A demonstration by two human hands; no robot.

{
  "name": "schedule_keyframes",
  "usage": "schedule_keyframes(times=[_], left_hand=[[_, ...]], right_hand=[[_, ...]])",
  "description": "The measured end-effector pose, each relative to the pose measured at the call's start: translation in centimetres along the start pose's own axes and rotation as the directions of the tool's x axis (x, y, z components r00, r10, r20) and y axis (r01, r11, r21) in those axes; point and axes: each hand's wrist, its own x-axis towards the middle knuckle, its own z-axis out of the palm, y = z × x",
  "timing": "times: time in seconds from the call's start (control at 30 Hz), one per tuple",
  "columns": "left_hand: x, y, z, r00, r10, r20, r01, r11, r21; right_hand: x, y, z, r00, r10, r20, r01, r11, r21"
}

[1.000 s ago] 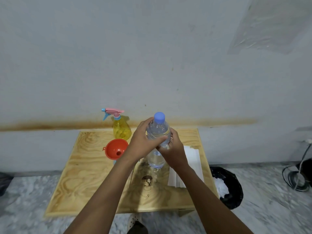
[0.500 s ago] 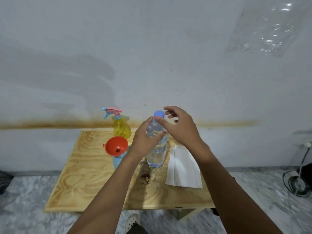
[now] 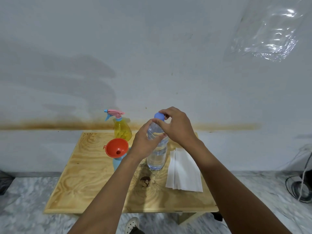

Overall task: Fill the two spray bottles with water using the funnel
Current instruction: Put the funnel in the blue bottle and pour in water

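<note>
A clear water bottle with a blue cap stands upright on the wooden table. My left hand is wrapped around its upper body. My right hand pinches the cap from above with its fingertips. To the left, an orange funnel sits in the neck of a light blue spray bottle, whose body is mostly hidden by my left forearm. A yellow spray bottle with a pink and blue trigger head stands at the back of the table near the wall.
Folded white paper towels lie to the right of the water bottle. A dark knot and wet patch mark the table in front of it. A coiled cable lies on the marble floor at right. A shoe shows below the table.
My right hand has left the bottle's body and risen to the cap, now pinching it. The bottle stays upright in my left hand. The view has shifted slightly.
</note>
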Motion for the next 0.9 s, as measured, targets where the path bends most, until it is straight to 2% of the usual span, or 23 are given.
schedule_keyframes(times=[0.07, 0.13, 0.2, 0.23, 0.33, 0.4, 0.5, 0.63, 0.7, 0.8, 0.9], left_hand=[[0.1, -0.2, 0.0, 1.000, -0.017, 0.009, 0.016, 1.000, 0.011], [0.1, -0.3, 0.1, 1.000, -0.028, 0.006, 0.028, 1.000, 0.006], [0.2, -0.2, 0.1, 0.999, -0.042, 0.007, 0.042, 0.999, 0.020], [0.3, -0.4, 0.1, 0.999, -0.040, 0.004, 0.040, 0.999, 0.021], [0.3, -0.4, 0.1, 1.000, -0.022, 0.009, 0.021, 1.000, 0.023], [0.2, -0.5, 0.0, 0.999, -0.034, 0.004, 0.034, 0.999, -0.002], [0.2, -0.4, 0.0, 0.999, -0.031, 0.007, 0.031, 1.000, 0.000], [0.2, -0.1, 0.0, 0.998, -0.060, 0.020, 0.059, 0.998, 0.015], [0.2, -0.4, 0.0, 0.998, -0.057, 0.013, 0.056, 0.998, 0.025], [0.0, -0.4, 0.0, 0.999, -0.031, 0.007, 0.031, 0.999, 0.023], [0.1, -0.4, -0.1, 0.999, -0.040, 0.008, 0.040, 0.999, 0.001]], right_hand=[[0.4, 0.4, -0.7, 0.995, -0.032, 0.093, 0.028, 0.999, 0.037], [1.0, 0.8, -2.0, 0.968, -0.068, 0.243, 0.043, 0.993, 0.106], [1.7, 0.8, -2.9, 0.934, -0.081, 0.349, 0.052, 0.995, 0.090], [1.9, 0.7, -3.1, 0.934, -0.064, 0.350, 0.044, 0.997, 0.067], [2.3, 0.1, -3.0, 0.973, 0.017, 0.230, -0.020, 1.000, 0.013], [2.4, -0.3, -2.8, 0.976, 0.034, 0.215, -0.029, 0.999, -0.026], [2.8, -0.7, -3.2, 0.957, -0.052, 0.285, 0.095, 0.986, -0.139], [3.7, -0.6, -4.7, 0.862, -0.161, 0.481, 0.255, 0.957, -0.137], [4.0, -0.6, -4.8, 0.854, -0.136, 0.502, 0.226, 0.966, -0.124], [4.1, -0.9, -4.1, 0.899, -0.024, 0.438, 0.114, 0.977, -0.181], [4.2, -1.0, -3.9, 0.893, -0.041, 0.449, 0.153, 0.964, -0.218]])
